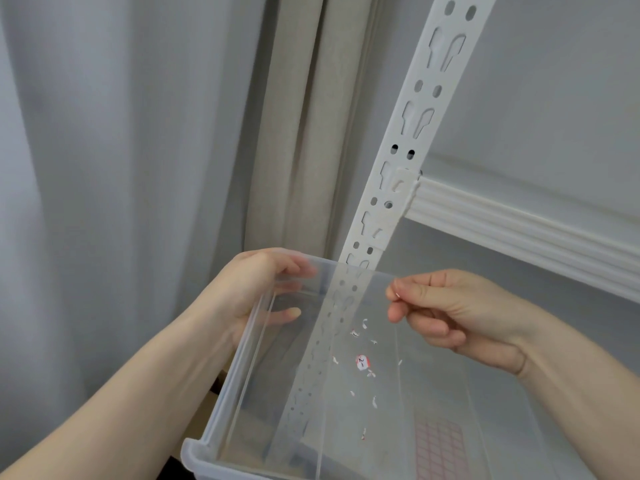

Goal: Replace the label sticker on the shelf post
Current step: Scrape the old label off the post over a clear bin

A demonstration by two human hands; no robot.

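Clearly the clear bin [242, 393], gripped at its rim by the left hand [256, 289], could tip and spill its sticker scraps [363, 362]; the right hand [446, 313] pinches a tiny shred that may cling, while the shelf post [398, 174] beyond stands unlabelled.

The post [412, 133] above the hands is white, patterned with paired round holes and keyhole slots, and the beam [519, 230] to the right of it is white with ridged lines. The bin [221, 375] between the hands is clear and frosted, with white scraps [374, 401] in it and a white label piece [362, 362] edged in red with black marks. Below the right hand [460, 317] a pink grid sheet [439, 448] shows through the bin, and beyond the left hand [256, 289] hang a pale grey curtain [121, 150] and a beige one [304, 133].
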